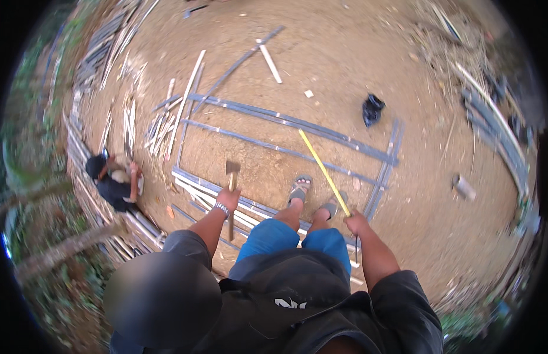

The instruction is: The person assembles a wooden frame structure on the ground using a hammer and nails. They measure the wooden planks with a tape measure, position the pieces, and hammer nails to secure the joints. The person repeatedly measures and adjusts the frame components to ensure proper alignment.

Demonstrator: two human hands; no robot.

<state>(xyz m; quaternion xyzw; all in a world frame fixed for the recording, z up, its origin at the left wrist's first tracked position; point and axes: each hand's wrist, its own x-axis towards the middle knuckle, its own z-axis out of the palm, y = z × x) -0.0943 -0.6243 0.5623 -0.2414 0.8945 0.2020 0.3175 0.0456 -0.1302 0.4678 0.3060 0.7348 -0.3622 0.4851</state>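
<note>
My left hand [228,199] is wrapped round the wooden handle of a hatchet [232,167], whose broad metal head points away from me. In my right hand [356,223] is a tape measure [323,168]; its yellow blade runs out and away to the left. The blade's far tip lies by a doubled dark strip [250,111] of a frame laid out on the ground. A thin dark strap hangs below that hand. Long split bamboo strips make up the frame, and my sandalled feet stand inside it. Pale strips [203,194] lie along its near side.
A person [113,180] crouches at the left, hands on thin strips. A black plastic bag [373,110] and a short cylinder [463,187] lie on the dirt to the right. More bamboo is piled at the far left and right [492,124]. Loose strips [241,64] lie beyond the frame.
</note>
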